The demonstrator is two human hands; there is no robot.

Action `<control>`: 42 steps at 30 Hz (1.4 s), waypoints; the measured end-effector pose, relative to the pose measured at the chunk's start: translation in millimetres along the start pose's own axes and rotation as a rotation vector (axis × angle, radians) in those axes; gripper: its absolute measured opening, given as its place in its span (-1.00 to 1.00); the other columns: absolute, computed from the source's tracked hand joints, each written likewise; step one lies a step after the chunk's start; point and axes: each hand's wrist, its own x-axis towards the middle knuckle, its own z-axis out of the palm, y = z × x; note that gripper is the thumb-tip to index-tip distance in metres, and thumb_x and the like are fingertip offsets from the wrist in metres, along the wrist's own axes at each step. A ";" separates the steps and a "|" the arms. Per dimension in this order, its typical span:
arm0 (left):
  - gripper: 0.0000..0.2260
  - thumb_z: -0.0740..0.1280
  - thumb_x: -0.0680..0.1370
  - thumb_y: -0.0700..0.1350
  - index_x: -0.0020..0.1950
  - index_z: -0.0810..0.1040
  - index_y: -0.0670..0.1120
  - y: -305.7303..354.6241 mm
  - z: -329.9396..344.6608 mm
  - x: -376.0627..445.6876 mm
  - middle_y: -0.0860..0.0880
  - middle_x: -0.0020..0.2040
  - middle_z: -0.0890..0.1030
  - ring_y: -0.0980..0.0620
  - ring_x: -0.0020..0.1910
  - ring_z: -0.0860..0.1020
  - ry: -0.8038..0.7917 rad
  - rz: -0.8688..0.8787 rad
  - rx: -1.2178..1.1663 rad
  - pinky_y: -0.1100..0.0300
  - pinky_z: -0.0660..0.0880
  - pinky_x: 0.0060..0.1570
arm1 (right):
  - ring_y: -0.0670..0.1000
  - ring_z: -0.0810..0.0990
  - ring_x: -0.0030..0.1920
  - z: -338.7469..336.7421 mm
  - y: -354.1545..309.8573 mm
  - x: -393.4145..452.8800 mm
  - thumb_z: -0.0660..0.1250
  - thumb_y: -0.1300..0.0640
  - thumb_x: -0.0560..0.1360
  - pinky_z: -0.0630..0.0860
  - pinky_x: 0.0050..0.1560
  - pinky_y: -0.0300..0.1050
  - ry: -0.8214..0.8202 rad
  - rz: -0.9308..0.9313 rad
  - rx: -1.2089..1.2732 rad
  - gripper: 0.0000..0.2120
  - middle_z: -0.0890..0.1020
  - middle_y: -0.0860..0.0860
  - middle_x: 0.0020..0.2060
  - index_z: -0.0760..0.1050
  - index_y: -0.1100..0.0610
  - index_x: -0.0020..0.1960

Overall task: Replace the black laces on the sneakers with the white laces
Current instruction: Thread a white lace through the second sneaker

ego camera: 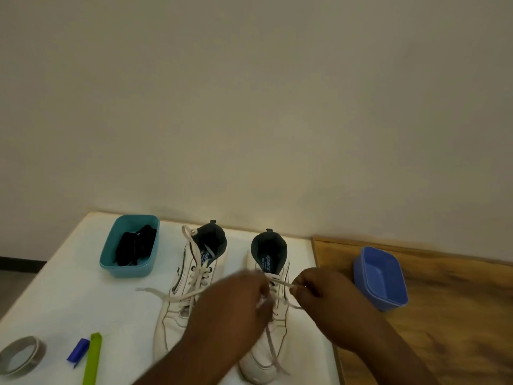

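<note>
Two white sneakers are sitting toes-forward on a white table [69, 287]. Over the right sneaker [270, 323], the right hand [319, 295] is pinching a white lace [283, 284] taut for threading; the left hand [238, 298] is curling around lace too. Black laces [134, 247] are lying discarded in a teal tub [111, 262].
</note>
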 end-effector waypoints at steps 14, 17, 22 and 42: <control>-0.78 0.15 0.67 0.13 0.14 0.57 0.15 -28.8 40.9 39.2 0.14 0.05 0.51 0.18 0.04 0.42 0.196 0.065 -0.067 0.25 0.44 0.02 | -0.12 0.58 -0.13 -20.5 1.6 -9.2 0.33 0.27 0.57 0.40 -0.09 -0.42 0.805 -0.254 -0.078 -0.80 0.65 -0.01 -0.01 0.62 0.07 0.13; -0.78 0.16 0.66 0.13 0.07 0.59 0.12 -30.8 44.6 38.4 0.12 -0.03 0.51 0.17 -0.04 0.45 0.209 0.039 -0.071 0.25 0.44 -0.05 | 0.00 0.40 0.42 12.4 6.4 13.5 0.38 0.36 0.52 0.40 0.33 -0.15 0.704 -0.281 -0.067 -0.50 0.41 0.05 0.47 0.51 0.02 0.40; -0.80 0.15 0.67 0.11 0.07 0.55 0.10 -31.0 48.7 39.2 0.11 -0.02 0.48 0.15 -0.06 0.48 0.212 -0.004 -0.139 0.20 0.48 -0.04 | 0.01 0.55 0.15 60.7 16.3 35.3 0.52 0.08 0.48 0.48 0.05 -0.24 0.500 -0.183 -0.112 -0.70 0.55 -0.04 0.18 0.57 -0.09 0.18; -0.80 0.14 0.68 0.11 0.10 0.49 0.06 -35.2 60.8 49.7 0.10 0.01 0.44 0.19 -0.14 0.48 0.238 -0.039 -0.154 0.30 0.41 -0.11 | -0.17 0.58 -0.04 81.7 26.6 39.7 0.37 0.06 0.60 0.55 0.07 -0.18 0.390 -0.072 0.038 -0.72 0.67 -0.11 0.05 0.57 0.01 0.31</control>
